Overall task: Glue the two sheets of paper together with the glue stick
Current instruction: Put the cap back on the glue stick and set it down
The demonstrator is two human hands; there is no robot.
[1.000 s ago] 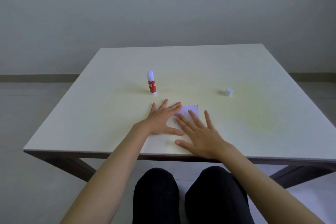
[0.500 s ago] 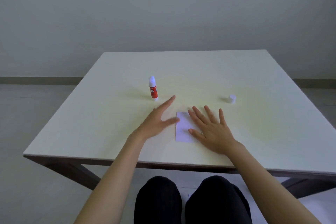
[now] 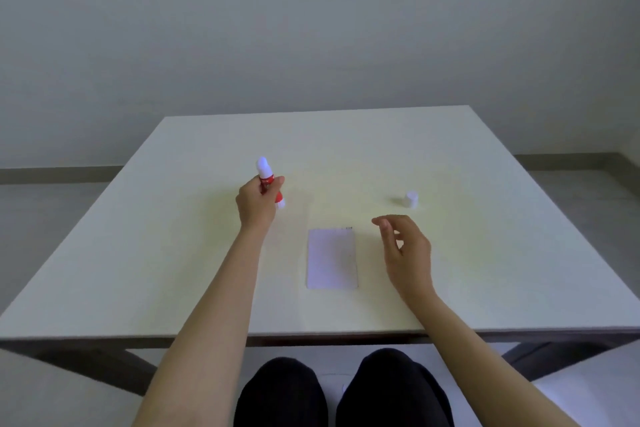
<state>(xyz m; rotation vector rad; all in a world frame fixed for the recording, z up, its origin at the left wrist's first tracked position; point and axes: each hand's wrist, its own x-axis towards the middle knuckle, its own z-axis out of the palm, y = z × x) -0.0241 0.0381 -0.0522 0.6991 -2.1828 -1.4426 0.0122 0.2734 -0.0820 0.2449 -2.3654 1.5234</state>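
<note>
A small white sheet of paper (image 3: 331, 258) lies flat near the table's front edge, between my two hands. I cannot tell whether a second sheet lies under it. My left hand (image 3: 258, 205) is closed around the red and white glue stick (image 3: 264, 170), which is tilted with its white tip up and left. The white cap (image 3: 410, 199) of the glue stick stands alone to the right. Just below and left of the cap, my right hand (image 3: 405, 250) hovers beside the paper with its fingers loosely curled and nothing in them.
The white square table (image 3: 346, 149) stands against a plain grey wall. My dark-clothed knees (image 3: 339, 392) show under the table's front edge. The floor is visible on both sides.
Both hands have lifted off the paper. My left hand reached forward and took hold of the glue stick, tilting it. My right hand moved right, off the sheet.
</note>
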